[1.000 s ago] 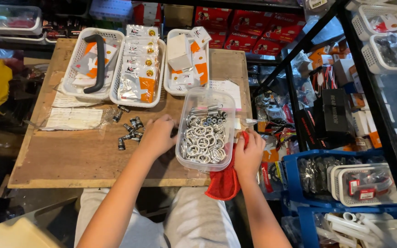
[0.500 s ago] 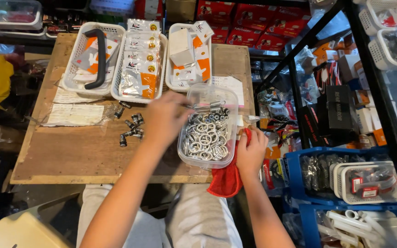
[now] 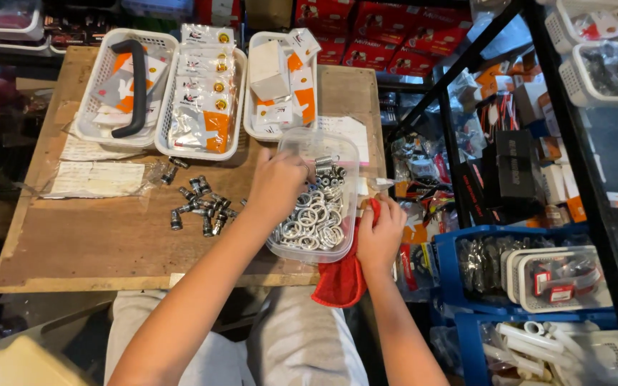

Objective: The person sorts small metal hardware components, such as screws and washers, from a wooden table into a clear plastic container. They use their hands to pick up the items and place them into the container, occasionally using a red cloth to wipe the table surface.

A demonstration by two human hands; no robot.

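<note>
Fingers of your left hand (image 3: 277,182) reach into the clear tub (image 3: 316,196) of metal rings on the counter (image 3: 94,243), grip unclear, so steady it while your right hand (image 3: 380,236) clutches the red cloth (image 3: 341,279).

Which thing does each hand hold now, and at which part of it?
The left hand reaches into the clear plastic container of metal rings; whether it grips anything cannot be told. The right hand grips the red cloth at its upper edge.
</note>
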